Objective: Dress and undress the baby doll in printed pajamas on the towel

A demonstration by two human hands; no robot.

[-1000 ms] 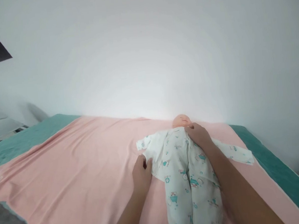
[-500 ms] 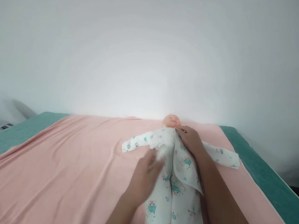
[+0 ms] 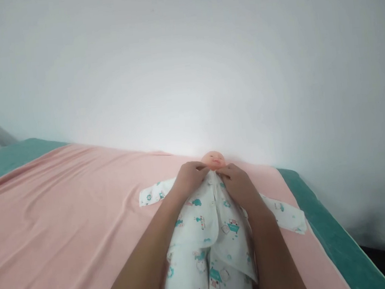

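A baby doll (image 3: 215, 159) lies on its back on a pink sheet (image 3: 66, 211), its head toward the white wall. It wears a white romper (image 3: 208, 234) printed with small teal figures, both sleeves spread out sideways. My left hand (image 3: 189, 177) and my right hand (image 3: 235, 182) meet just under the doll's chin. Each hand has its fingers curled and pinches an edge of the romper at the collar. My forearms lie over the doll's body and hide parts of the garment.
The pink sheet covers a teal mattress (image 3: 327, 236), whose edge shows at the right and at the far left (image 3: 6, 155). A plain white wall (image 3: 184, 63) rises right behind the doll's head. Dark floor shows at the bottom right corner.
My left hand has left the romper's left side near the sleeve and come up to the collar. My right hand stayed at the neck. The view has shifted, so the doll sits lower and closer.
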